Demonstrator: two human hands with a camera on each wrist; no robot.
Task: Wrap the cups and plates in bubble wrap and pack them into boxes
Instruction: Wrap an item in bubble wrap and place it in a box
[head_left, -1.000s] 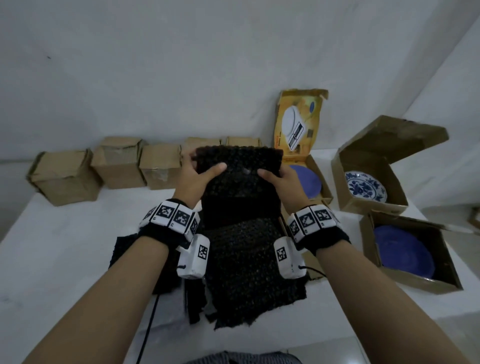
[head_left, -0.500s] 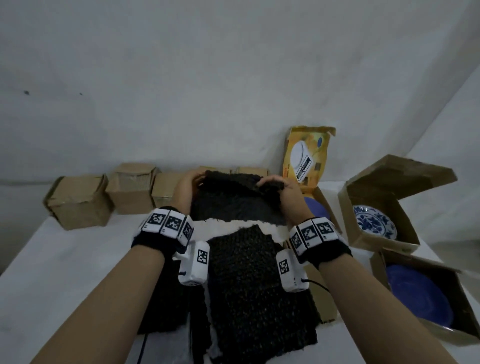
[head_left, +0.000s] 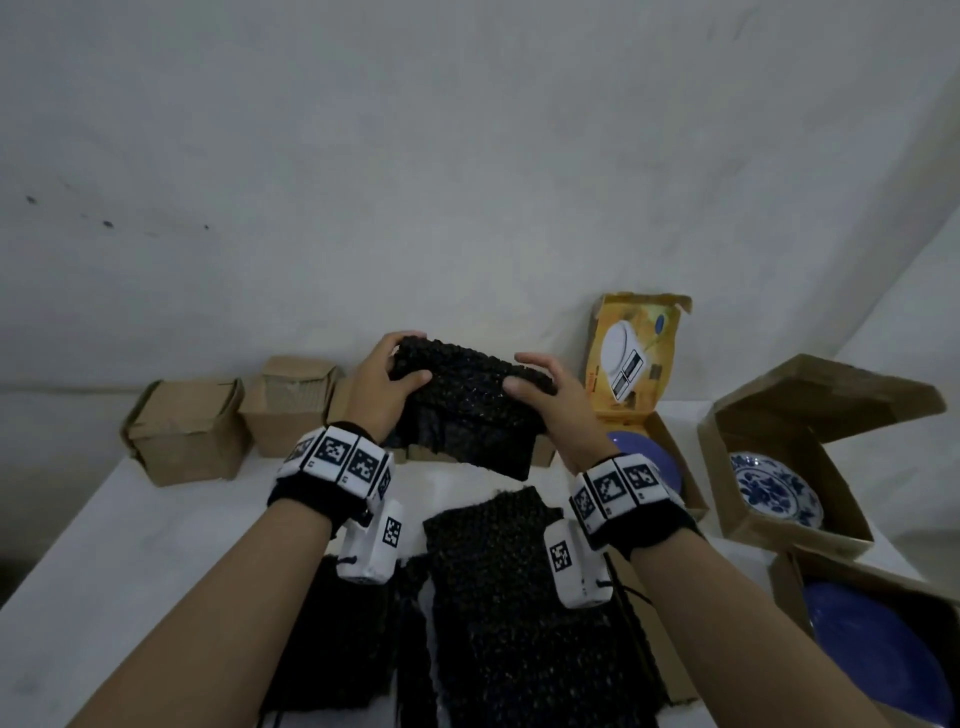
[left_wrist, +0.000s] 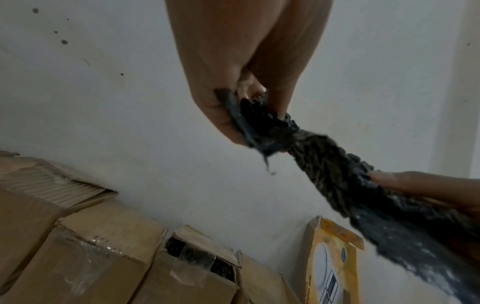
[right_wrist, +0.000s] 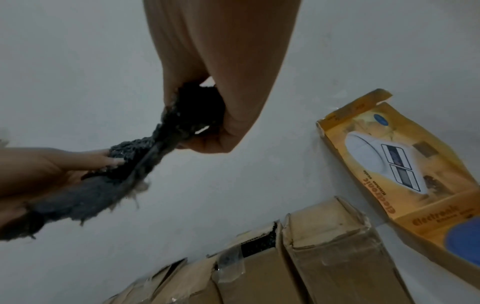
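Observation:
A torn-off piece of black bubble wrap (head_left: 465, 410) is held up in the air between both hands. My left hand (head_left: 387, 379) grips its left end (left_wrist: 259, 119) with curled fingers and thumb. At the other end (right_wrist: 192, 115) my right hand (head_left: 540, 389) grips it the same way. More black bubble wrap (head_left: 519, 613) lies flat on the white table (head_left: 156, 545) below my wrists. A blue plate (head_left: 649, 457) lies in the yellow scale box (head_left: 634, 353). A blue-and-white patterned plate (head_left: 774, 488) sits in an open brown box (head_left: 810, 415); another blue plate (head_left: 872, 649) lies in a box at the lower right.
Several closed, taped brown boxes (head_left: 187, 431) stand in a row against the white wall (head_left: 467, 156) at the back left. The yellow box lid (right_wrist: 389, 156) leans upright on the wall. The table's right edge runs beside the open boxes.
The upper piece of bubble wrap has come away from the sheet on the table. Both hands have lifted it clear, and it now hangs bunched between them.

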